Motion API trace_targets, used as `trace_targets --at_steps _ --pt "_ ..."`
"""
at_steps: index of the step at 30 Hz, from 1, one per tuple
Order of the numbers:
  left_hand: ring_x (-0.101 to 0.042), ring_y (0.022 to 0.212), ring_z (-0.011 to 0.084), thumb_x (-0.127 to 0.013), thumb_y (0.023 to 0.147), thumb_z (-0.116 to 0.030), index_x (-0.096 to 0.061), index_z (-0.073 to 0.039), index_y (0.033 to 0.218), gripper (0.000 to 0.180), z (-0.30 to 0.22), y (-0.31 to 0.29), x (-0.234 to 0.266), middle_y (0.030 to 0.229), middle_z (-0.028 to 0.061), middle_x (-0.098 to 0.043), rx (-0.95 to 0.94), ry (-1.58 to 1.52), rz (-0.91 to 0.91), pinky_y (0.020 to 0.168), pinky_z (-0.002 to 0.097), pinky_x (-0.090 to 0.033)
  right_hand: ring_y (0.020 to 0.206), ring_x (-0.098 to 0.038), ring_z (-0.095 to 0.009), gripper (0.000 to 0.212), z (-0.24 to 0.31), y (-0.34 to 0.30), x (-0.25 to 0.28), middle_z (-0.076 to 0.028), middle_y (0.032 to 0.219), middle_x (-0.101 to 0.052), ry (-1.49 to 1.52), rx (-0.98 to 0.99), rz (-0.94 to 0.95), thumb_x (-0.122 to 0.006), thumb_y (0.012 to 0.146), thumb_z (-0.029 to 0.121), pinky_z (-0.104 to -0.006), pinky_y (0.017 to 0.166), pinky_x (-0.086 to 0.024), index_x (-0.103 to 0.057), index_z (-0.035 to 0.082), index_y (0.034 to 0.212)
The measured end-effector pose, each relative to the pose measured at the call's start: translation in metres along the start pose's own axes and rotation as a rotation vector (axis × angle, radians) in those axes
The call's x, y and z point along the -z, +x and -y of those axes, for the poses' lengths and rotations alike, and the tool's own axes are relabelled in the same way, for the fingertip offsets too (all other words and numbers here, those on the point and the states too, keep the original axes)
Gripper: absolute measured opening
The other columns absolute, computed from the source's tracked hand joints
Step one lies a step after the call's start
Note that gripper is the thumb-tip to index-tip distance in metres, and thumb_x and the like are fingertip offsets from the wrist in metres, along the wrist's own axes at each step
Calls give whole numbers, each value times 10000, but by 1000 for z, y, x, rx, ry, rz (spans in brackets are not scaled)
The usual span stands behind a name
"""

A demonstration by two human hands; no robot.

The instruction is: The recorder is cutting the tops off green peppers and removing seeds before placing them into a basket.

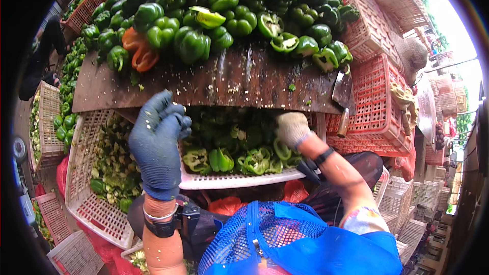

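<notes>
My left hand [157, 145], in a blue glove, hovers at the front edge of the wooden board [219, 84]. Its fingers are loosely bent and apart, with nothing visible in them. My right hand [294, 128], in a pale knit glove, is curled over the right side of a white crate [244, 181]; whatever it may hold is hidden. Inside that crate lie cut green peppers [221, 160], partly under the board. Whole and halved green bell peppers [192, 45] are heaped along the board's far side, with an orange-red pepper [138, 48] among them.
A cleaver [342, 91] rests at the board's right end, its wooden handle jutting over a pink crate [374, 107]. Left of me, another white crate [102, 216] holds pepper scraps [114, 158]. Stacked crates [374, 12] rise at the right. Small seeds dot the board.
</notes>
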State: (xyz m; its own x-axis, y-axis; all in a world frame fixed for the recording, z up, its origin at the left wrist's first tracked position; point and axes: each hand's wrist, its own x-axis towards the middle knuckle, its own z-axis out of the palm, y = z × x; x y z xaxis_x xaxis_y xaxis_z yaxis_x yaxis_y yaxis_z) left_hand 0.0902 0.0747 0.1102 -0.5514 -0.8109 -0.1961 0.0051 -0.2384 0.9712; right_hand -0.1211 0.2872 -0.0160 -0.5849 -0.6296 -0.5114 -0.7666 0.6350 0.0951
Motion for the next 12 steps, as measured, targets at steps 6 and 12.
trace_targets --at_steps 6,12 --pt "-648 785 118 -516 902 54 -606 21 1271 381 11 -3 -18 978 85 -675 11 44 69 702 258 -559 872 -615 -297 322 -38 4 98 -78 938 -631 19 346 -1138 -675 720 155 -455 784 -487 -644 165 1040" --pt "-655 790 112 -610 896 5 -628 11 1237 341 22 17 9 925 100 -685 -152 239 111 682 268 -553 1103 -552 -306 479 -22 123 163 -90 1107 -621 -179 161 -841 -697 740 163 -521 918 -420 -642 182 1215"
